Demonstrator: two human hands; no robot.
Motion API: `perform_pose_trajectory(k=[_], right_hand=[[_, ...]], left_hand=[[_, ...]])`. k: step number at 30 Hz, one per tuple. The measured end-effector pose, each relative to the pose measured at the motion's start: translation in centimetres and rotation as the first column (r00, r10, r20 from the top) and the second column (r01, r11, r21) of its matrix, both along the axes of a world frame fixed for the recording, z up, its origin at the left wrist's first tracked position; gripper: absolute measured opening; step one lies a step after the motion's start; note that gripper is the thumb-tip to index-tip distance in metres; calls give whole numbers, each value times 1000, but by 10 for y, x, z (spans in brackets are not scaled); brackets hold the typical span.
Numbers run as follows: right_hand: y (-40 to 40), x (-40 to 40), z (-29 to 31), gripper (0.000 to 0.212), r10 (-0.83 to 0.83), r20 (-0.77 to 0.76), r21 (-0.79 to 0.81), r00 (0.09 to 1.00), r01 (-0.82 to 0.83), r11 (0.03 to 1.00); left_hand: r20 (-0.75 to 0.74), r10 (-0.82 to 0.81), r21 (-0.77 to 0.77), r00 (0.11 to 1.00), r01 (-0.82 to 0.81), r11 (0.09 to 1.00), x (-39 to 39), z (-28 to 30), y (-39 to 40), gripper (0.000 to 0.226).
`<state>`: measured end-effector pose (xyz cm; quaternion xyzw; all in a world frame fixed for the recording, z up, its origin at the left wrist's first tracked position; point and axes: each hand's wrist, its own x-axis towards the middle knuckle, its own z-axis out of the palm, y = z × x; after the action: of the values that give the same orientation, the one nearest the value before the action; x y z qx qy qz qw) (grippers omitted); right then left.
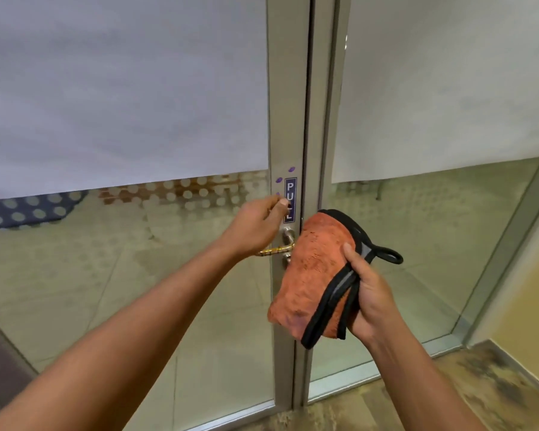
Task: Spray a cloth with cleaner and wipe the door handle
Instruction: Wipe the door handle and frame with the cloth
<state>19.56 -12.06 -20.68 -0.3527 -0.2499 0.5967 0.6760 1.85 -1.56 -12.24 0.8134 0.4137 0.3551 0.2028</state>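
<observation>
Though near handle, cloth in right hand.

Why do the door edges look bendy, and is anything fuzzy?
In the head view, the wide lens bows the door frame and stretches the arms near the corners; the PULL sign and orange cloth look fairly sharp; the left hand is slightly blurred; lighting is soft, without harsh glare.

Soft even daylight, slightly blurred throughout, wide-angle bowing at edges
</observation>
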Motion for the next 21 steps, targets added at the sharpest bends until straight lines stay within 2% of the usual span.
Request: perform_pose_trajectory(k=[6,12,16,21], right_hand=[[24,-2,8,54,-64,75,9,995,64,998],[62,10,14,48,-101,37,17,994,100,995],[94,19,19,43,-101,19,19,995,101,995],[125,32,24,42,-108,24,18,994,108,994]], left_hand=[[-157,40,344,987,16,939,-7,50,37,45],[-371,122,486,920,81,870,-2,73,82,45],[-456,156,527,876,125,840,7,77,112,51],[-556,290,665,779,208,717,14,84,140,61]])
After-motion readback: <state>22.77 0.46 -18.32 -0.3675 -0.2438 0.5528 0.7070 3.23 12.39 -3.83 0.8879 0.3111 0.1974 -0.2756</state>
